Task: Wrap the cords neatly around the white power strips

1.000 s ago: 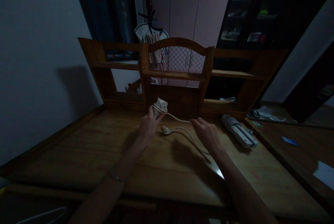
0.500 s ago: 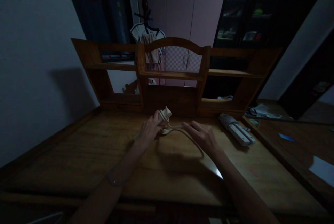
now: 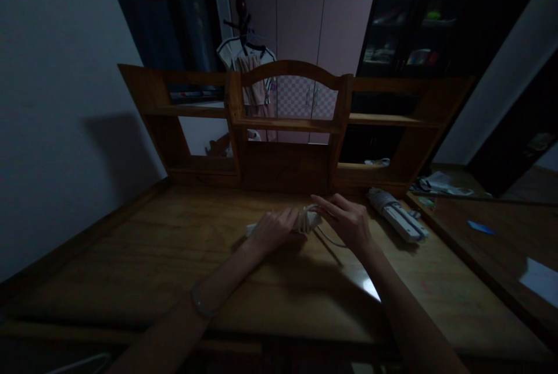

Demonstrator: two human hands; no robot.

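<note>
My left hand [image 3: 275, 228] is closed around a white power strip [image 3: 305, 220] that lies low over the wooden desk [image 3: 143, 246], with its cord wound around it. My right hand [image 3: 346, 220] pinches the white cord [image 3: 328, 238] just to the right of the strip, fingers curled on it. A short loop of cord hangs down to the desk between the two hands. The room is dim and the plug is hidden.
A second white power strip [image 3: 397, 215] lies on the desk to the right. A wooden shelf unit [image 3: 288, 124] stands along the desk's back edge. Papers [image 3: 444, 183] and a blue card [image 3: 480, 227] lie on the adjoining surface at right. A grey wall is at left.
My left hand has brought the power strip down and to the right, from upright to lying low. My right hand has moved in toward it, and the loose cord has become shorter.
</note>
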